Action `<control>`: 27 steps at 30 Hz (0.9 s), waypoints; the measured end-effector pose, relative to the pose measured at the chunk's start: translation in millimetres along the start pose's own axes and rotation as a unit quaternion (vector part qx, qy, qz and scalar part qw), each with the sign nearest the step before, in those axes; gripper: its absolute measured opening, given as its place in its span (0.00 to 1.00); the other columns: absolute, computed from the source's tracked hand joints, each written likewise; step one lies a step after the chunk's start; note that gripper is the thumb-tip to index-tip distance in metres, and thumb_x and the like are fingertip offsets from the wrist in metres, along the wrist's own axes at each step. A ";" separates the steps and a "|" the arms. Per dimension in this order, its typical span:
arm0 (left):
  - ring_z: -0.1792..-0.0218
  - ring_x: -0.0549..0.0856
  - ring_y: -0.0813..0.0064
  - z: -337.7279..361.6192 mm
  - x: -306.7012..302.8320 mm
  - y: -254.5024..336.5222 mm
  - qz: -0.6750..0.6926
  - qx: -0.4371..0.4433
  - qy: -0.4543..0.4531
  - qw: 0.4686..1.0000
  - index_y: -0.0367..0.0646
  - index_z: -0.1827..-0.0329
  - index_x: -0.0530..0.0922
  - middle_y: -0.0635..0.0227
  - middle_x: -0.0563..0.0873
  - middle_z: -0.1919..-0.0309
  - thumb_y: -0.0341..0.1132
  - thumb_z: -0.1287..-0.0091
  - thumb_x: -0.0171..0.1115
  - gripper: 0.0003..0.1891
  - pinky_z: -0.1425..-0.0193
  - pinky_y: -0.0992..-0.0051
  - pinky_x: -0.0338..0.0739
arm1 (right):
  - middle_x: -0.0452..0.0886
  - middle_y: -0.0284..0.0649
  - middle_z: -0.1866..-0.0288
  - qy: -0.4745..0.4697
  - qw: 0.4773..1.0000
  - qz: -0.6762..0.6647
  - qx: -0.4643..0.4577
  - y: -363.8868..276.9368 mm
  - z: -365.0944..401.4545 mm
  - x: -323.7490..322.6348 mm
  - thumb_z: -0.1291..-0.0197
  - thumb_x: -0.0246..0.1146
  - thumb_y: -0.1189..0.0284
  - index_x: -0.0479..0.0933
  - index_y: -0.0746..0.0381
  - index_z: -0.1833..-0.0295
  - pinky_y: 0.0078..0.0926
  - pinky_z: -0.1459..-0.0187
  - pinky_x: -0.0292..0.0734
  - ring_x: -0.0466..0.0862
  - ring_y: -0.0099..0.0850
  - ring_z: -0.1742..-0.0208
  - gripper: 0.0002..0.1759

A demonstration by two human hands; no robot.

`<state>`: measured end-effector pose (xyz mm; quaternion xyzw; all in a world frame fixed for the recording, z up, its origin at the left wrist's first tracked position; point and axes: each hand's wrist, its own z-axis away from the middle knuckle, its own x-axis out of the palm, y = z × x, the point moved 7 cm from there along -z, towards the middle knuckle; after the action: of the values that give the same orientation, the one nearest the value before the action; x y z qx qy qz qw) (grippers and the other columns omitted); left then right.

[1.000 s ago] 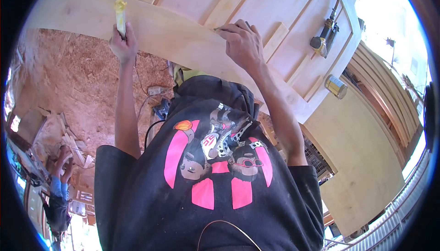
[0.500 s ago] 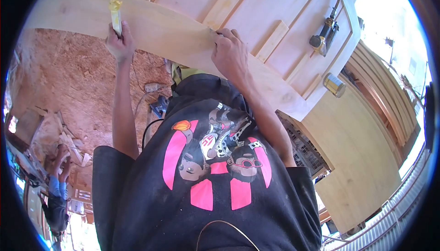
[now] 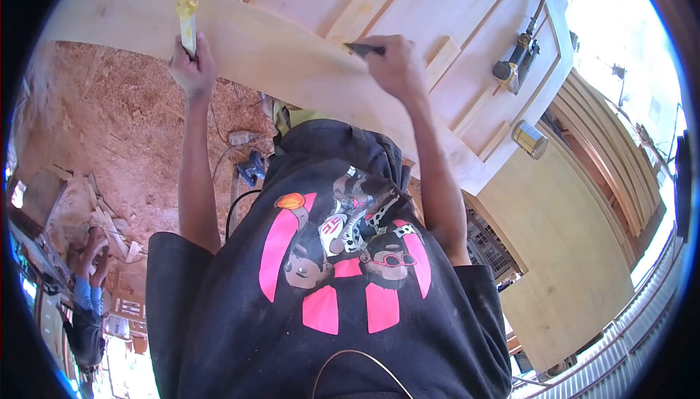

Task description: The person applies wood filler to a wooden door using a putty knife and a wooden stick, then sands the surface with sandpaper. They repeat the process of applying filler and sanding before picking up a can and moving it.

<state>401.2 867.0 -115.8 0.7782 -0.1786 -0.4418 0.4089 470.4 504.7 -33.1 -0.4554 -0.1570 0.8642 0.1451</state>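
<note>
My left hand is closed around a pale flat stick, held upright, with a lump of yellow putty on its far end. A dark flat scraper juts out from the closed fingers of my right hand. Its tip is at the joint where a short wooden slat meets the curved wooden edge board of a large panel. A small yellowish spot shows by the tip. My right fingertips are partly hidden behind the hand.
On the panel at right lies a power tool with a cord or hose. A tin can stands near the panel's corner. Plywood and stacked curved boards are farther right. Another person is at lower left.
My right hand has shifted right and turned, bringing the dark scraper into clear view at the slat joint. My left hand and the putty stick have barely moved.
</note>
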 end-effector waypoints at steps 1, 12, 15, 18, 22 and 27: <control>0.86 0.78 0.71 -0.2 0.4 -0.3 -0.008 0.001 0.000 1.000 0.40 0.67 0.78 0.67 0.75 0.86 0.38 0.25 0.67 0.13 0.79 0.69 0.69 | 0.92 0.45 0.53 0.015 1.000 -0.018 0.009 5.9 -1.6 -13.2 0.44 0.59 0.72 0.93 0.50 0.50 0.44 0.44 0.85 0.90 0.48 0.49 0.21; 0.87 0.78 0.71 -3.1 0.9 4.8 -0.008 0.016 0.012 1.000 0.40 0.67 0.76 0.67 0.75 0.86 0.37 0.24 0.66 0.14 0.80 0.69 0.67 | 0.92 0.45 0.54 -0.097 0.990 0.100 0.017 15.0 -33.9 -1.8 0.51 0.56 0.76 0.93 0.52 0.52 0.44 0.48 0.85 0.90 0.48 0.52 0.25; 0.87 0.77 0.71 -3.5 0.7 5.6 -0.009 0.024 0.016 1.000 0.40 0.68 0.76 0.67 0.75 0.86 0.37 0.24 0.66 0.14 0.81 0.69 0.67 | 0.92 0.44 0.55 -0.106 0.988 0.114 -0.005 10.4 -37.0 -0.4 0.50 0.57 0.73 0.94 0.47 0.53 0.44 0.47 0.85 0.90 0.48 0.54 0.23; 0.87 0.77 0.70 -2.6 -0.2 2.8 -0.017 0.021 0.016 1.000 0.40 0.68 0.76 0.66 0.75 0.86 0.36 0.24 0.66 0.14 0.81 0.69 0.67 | 0.92 0.44 0.54 -0.114 0.987 0.110 -0.014 11.4 -40.6 -0.6 0.50 0.57 0.72 0.94 0.46 0.53 0.41 0.50 0.86 0.90 0.48 0.56 0.24; 0.87 0.78 0.70 -3.0 -0.6 5.8 -0.021 0.030 0.028 0.999 0.39 0.67 0.77 0.66 0.76 0.86 0.36 0.25 0.66 0.13 0.80 0.69 0.68 | 0.92 0.45 0.57 -0.166 0.986 -0.009 -0.021 19.2 -39.3 -11.7 0.52 0.56 0.76 0.93 0.53 0.49 0.37 0.51 0.86 0.90 0.43 0.56 0.27; 0.86 0.79 0.70 -3.4 -1.2 6.7 -0.014 0.012 0.022 1.000 0.39 0.66 0.77 0.66 0.76 0.86 0.36 0.25 0.67 0.12 0.80 0.69 0.69 | 0.92 0.47 0.54 -0.095 0.993 -0.055 -0.047 8.3 -21.5 -6.7 0.48 0.57 0.76 0.93 0.53 0.52 0.42 0.45 0.86 0.91 0.48 0.53 0.23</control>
<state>404.0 865.3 -108.9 0.7948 -0.1644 -0.4283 0.3973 491.0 497.6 -43.0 -0.3681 -0.2349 0.8861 0.1553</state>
